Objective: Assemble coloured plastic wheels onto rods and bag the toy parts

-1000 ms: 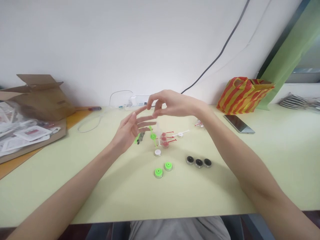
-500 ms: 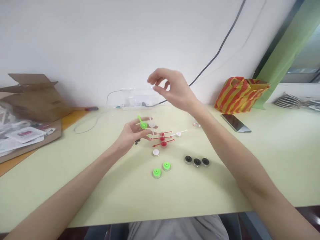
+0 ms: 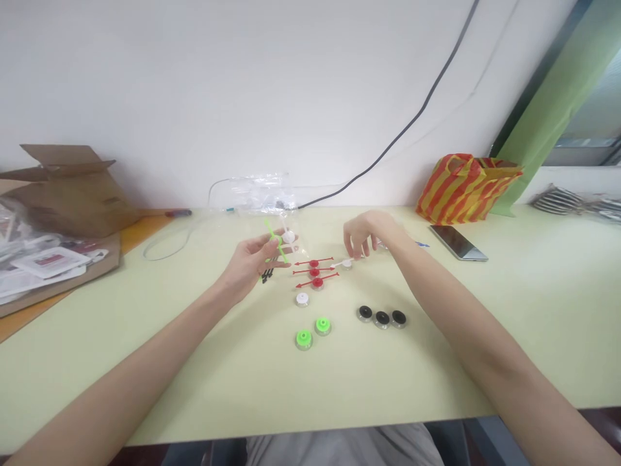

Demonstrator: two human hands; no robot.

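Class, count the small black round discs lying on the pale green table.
3. The small black round discs lie in a row right of centre: left, middle, right. None appears hidden.

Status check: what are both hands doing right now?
Left hand grips green stick piece. Right hand pinches white stick piece on table. Nothing blocking.

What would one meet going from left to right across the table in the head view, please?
Cardboard box → left hand holding a green spinner piece → red spinner pieces → right hand → black discs → phone → striped bag.
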